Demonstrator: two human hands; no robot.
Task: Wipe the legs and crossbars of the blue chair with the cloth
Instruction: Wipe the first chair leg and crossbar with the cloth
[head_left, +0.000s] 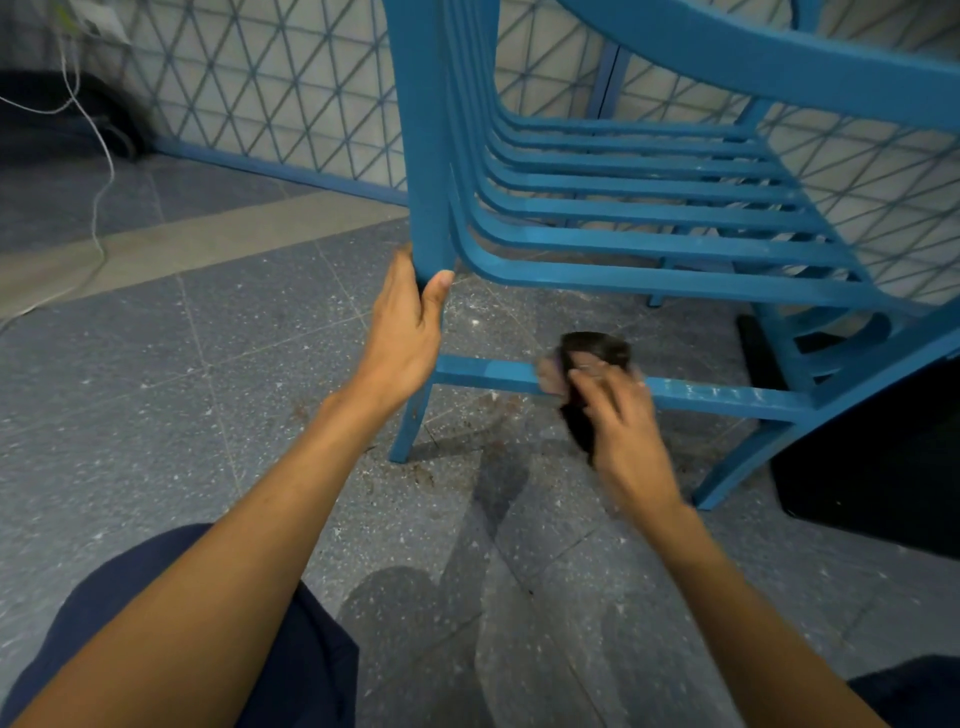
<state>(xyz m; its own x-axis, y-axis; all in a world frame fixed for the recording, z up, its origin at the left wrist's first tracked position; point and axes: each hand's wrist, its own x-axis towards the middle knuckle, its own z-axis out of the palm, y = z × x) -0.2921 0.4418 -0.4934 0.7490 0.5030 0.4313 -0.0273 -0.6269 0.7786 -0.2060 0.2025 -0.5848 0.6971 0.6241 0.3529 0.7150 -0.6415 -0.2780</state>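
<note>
Blue chair (649, 244) with a slatted seat stands on a speckled grey tile floor (208, 389), seen from above by a crouching person in dark trousers. The left hand (410, 327) wraps its fingers and thumb around the near front leg (410, 431) at about seat height, steadying the frame. The right hand (623, 431), blurred, presses a dark cloth (597, 347) against the low crossbar (727, 397) that joins the two near legs. The cloth folds over the bar, showing above and below it, and the fingers curl around it. The stretch of bar beyond the cloth shows pale scuffs or dust. To do this step well, it seems wise to wrap the cloth round the bar so top, sides and underside are covered in one pass. The cloth should run the full length into both joints, with the leg gripped firmly so the chair does not slide. The legs below the bar probably need wiping too. No bucket, bowl or other container is visible. A black boxy object (883, 467) sits at the right edge of view, and whether it holds anything cannot be told.
</note>
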